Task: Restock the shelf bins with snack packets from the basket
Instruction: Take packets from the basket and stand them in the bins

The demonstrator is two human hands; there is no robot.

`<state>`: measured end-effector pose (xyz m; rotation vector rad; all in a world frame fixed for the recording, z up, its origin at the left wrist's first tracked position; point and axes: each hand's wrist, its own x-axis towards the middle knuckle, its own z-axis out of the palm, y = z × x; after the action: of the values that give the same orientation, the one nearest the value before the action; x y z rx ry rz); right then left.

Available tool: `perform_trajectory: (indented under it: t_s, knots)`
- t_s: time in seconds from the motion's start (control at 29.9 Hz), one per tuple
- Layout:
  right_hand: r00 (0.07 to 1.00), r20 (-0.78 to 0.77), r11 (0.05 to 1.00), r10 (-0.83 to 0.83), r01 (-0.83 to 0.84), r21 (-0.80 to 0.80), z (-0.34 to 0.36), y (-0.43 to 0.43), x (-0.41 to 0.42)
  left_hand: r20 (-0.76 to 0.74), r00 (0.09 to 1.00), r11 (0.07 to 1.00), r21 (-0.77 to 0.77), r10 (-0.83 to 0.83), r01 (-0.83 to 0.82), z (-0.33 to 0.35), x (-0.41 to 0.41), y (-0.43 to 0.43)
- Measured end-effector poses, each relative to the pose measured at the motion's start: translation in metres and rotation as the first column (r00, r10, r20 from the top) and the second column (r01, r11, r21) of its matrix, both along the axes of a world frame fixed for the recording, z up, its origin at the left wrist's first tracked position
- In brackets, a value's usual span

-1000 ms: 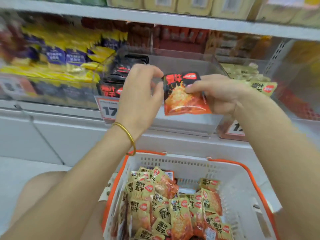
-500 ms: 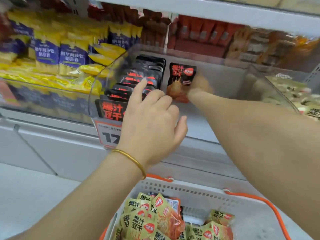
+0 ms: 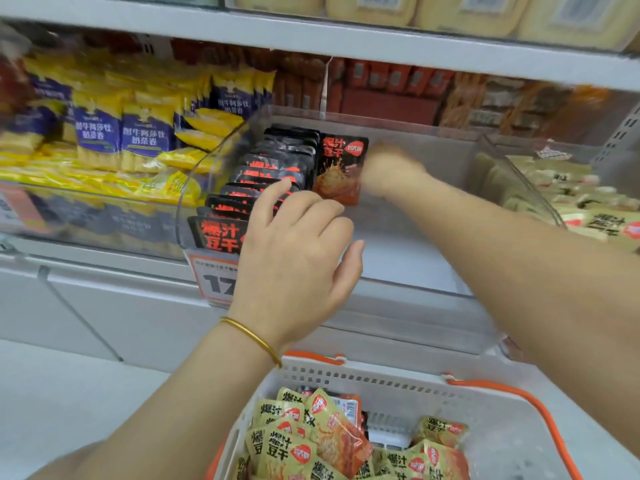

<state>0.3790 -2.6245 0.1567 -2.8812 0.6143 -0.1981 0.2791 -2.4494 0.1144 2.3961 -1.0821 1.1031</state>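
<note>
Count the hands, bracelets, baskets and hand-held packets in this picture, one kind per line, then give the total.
Hands: 2, the left hand and the right hand
Bracelets: 1, a gold bracelet on the left wrist
Baskets: 1, the white basket with orange handles
Packets held in a hand: 1, the black packet in the right hand
Total: 5

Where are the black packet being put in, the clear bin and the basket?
black packet (image 3: 341, 157), head view, its printed front.
clear bin (image 3: 408, 289), head view, its front wall.
basket (image 3: 384, 377), head view, its slotted back rim.
</note>
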Motion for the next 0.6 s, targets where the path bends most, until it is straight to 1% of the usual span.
perform_trajectory:
  t_s: [0.07,0.1,0.13,0.17,0.2,0.23,0.27,0.3,0.37,0.43,0.47,0.53,0.6]
  knots:
    - [0.983,0.110,0.989,0.145,-0.144,-0.012,0.032,0.007,-0.054,0.064,0.997,0.998,-0.049,-0.045,0.049,0.004,-0.014,0.000]
    - [0.970,0.168,0.983,0.177,-0.184,0.025,0.042,0.010,-0.090,0.082,0.995,0.995,-0.071,-0.064,0.070,0.006,-0.025,-0.001]
    - [0.954,0.220,0.968,0.206,-0.232,0.100,0.048,0.013,-0.129,0.091,0.993,0.992,-0.092,-0.078,0.087,0.006,-0.037,-0.001]
    - [0.944,0.229,0.935,0.236,-0.285,0.212,0.049,0.016,-0.167,0.087,0.992,0.989,-0.106,-0.093,0.102,0.004,-0.049,-0.001]
    - [0.943,0.188,0.888,0.273,-0.323,0.329,0.041,0.015,-0.202,0.068,0.992,0.987,-0.113,-0.110,0.117,0.000,-0.062,-0.001]
    - [0.948,0.105,0.836,0.300,-0.315,0.448,0.025,0.012,-0.229,0.034,0.991,0.985,-0.108,-0.132,0.135,-0.007,-0.074,-0.001]
    - [0.945,-0.012,0.796,0.326,-0.268,0.542,0.001,0.007,-0.247,-0.008,0.988,0.984,-0.086,-0.156,0.155,-0.017,-0.084,-0.003]
    - [0.925,-0.151,0.778,0.347,-0.194,0.598,-0.028,0.003,-0.258,-0.066,0.982,0.984,-0.045,-0.176,0.173,-0.028,-0.096,-0.005]
    - [0.856,-0.391,0.778,0.338,-0.021,0.628,-0.098,-0.009,-0.265,-0.227,0.952,0.972,0.071,-0.204,0.225,-0.051,-0.115,-0.011]
    - [0.784,-0.550,0.793,0.289,0.126,0.596,-0.166,-0.018,-0.271,-0.393,0.906,0.938,0.224,-0.160,0.263,-0.076,-0.128,-0.018]
    - [0.747,-0.611,0.810,0.262,0.174,0.561,-0.196,-0.022,-0.277,-0.452,0.884,0.914,0.298,-0.121,0.277,-0.087,-0.132,-0.020]
    - [0.695,-0.682,0.819,0.228,0.242,0.520,-0.239,-0.025,-0.294,-0.545,0.837,0.865,0.394,-0.052,0.310,-0.104,-0.132,-0.023]
    - [0.723,-0.659,0.753,0.206,0.314,0.579,-0.265,-0.024,-0.308,-0.587,0.810,0.840,0.449,0.019,0.305,-0.113,-0.129,-0.024]
